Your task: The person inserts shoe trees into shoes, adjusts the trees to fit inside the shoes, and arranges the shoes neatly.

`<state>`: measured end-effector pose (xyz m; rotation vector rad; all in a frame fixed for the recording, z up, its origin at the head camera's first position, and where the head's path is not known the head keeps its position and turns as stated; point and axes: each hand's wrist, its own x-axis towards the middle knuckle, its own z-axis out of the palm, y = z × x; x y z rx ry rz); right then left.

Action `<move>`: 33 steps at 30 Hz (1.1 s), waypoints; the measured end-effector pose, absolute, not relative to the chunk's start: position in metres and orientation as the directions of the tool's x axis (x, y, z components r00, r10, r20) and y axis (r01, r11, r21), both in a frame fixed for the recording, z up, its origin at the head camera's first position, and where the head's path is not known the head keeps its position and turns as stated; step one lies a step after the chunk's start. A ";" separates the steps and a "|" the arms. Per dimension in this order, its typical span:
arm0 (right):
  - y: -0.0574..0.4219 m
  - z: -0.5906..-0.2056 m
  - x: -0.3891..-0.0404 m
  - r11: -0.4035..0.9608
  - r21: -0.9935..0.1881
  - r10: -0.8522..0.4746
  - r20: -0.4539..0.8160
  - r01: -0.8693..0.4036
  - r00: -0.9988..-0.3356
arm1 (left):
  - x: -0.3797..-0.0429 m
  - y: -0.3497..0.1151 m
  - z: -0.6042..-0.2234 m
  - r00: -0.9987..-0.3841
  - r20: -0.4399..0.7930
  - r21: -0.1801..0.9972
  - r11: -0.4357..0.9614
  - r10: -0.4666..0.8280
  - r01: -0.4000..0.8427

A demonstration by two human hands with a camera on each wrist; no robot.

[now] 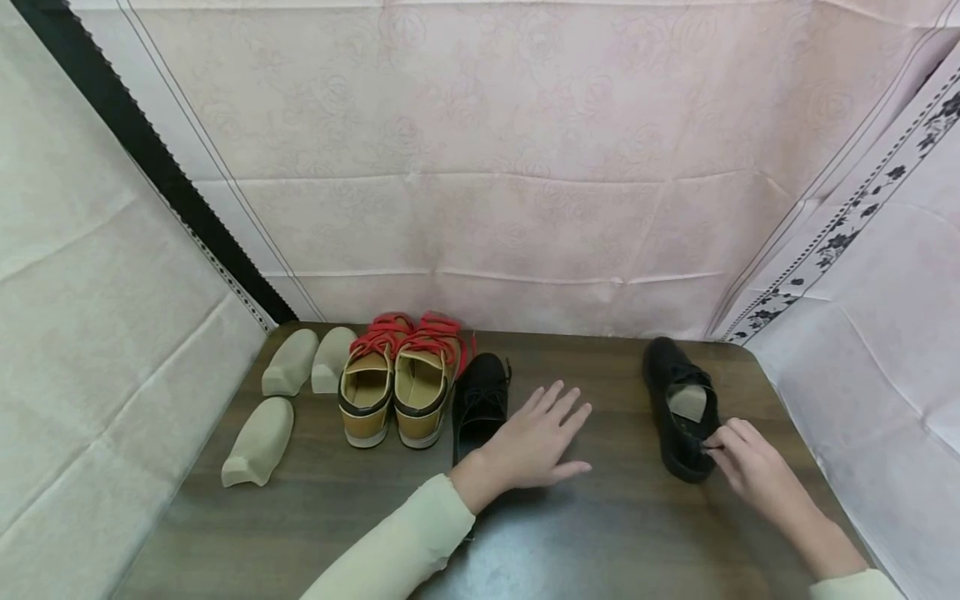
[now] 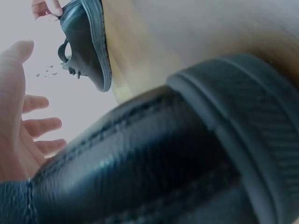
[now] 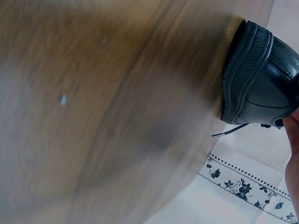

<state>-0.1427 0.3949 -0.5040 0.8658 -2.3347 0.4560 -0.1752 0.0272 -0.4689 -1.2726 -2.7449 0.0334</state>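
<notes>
Two hands are over the worktop [image 1: 617, 392]: your right hand [image 1: 761, 475] pinches the rear collar edge of the right-hand black lace-up shoe [image 1: 660, 404], a cream toe form [image 1: 687, 402] inside it. Your left hand [image 1: 528, 446], spread and holding nothing, overlaps the other black shoe [image 1: 481, 404] in the head view. Beyond stand two tan red-laced shoes [image 1: 414, 423], then three cream forms [image 1: 291, 364].

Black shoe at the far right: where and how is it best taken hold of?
Probably by the heel rim, from above and the near side: the black shoe points its toe away, opening up, leaving a thin edge to pinch. The right hand pinches there; the pale insert sits farther forward.
</notes>
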 end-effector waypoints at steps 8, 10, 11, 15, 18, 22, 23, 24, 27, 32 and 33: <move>0.409 -0.507 -0.152 0.727 -0.079 -0.466 0.673 -0.682 -0.575 | -0.174 0.040 -0.469 -0.632 0.063 -0.109 0.635 0.772 0.765; 0.411 -0.508 -0.154 0.736 -0.069 -0.462 0.676 -0.674 -0.574 | -0.173 0.043 -0.469 -0.627 0.062 -0.110 0.629 0.777 0.769; 0.413 -0.508 -0.154 0.738 -0.067 -0.461 0.677 -0.671 -0.574 | -0.173 0.044 -0.469 -0.624 0.063 -0.106 0.627 0.779 0.772; 0.419 -0.508 -0.156 0.747 -0.062 -0.452 0.682 -0.662 -0.575 | -0.172 0.046 -0.469 -0.620 0.066 -0.102 0.624 0.782 0.775; 0.423 -0.509 -0.158 0.751 -0.062 -0.447 0.685 -0.657 -0.575 | -0.171 0.048 -0.468 -0.623 0.066 -0.105 0.627 0.779 0.772; 0.429 -0.509 -0.161 0.768 -0.056 -0.434 0.687 -0.638 -0.583 | -0.170 0.049 -0.466 -0.625 0.064 -0.113 0.628 0.778 0.770; 0.431 -0.509 -0.161 0.772 -0.056 -0.430 0.688 -0.633 -0.585 | -0.169 0.050 -0.466 -0.623 0.066 -0.113 0.627 0.779 0.771; 0.432 -0.509 -0.162 0.777 -0.054 -0.425 0.691 -0.628 -0.585 | -0.169 0.050 -0.465 -0.622 0.067 -0.119 0.626 0.780 0.771; 0.436 -0.509 -0.163 0.784 -0.050 -0.412 0.704 -0.619 -0.578 | -0.167 0.051 -0.464 -0.619 0.067 -0.128 0.622 0.783 0.773; 0.441 -0.509 -0.166 0.783 -0.052 -0.408 0.709 -0.620 -0.575 | -0.165 0.054 -0.462 -0.614 0.068 -0.131 0.617 0.786 0.776; 0.442 -0.508 -0.166 0.784 -0.054 -0.408 0.706 -0.618 -0.579 | -0.165 0.054 -0.462 -0.613 0.071 -0.133 0.617 0.787 0.776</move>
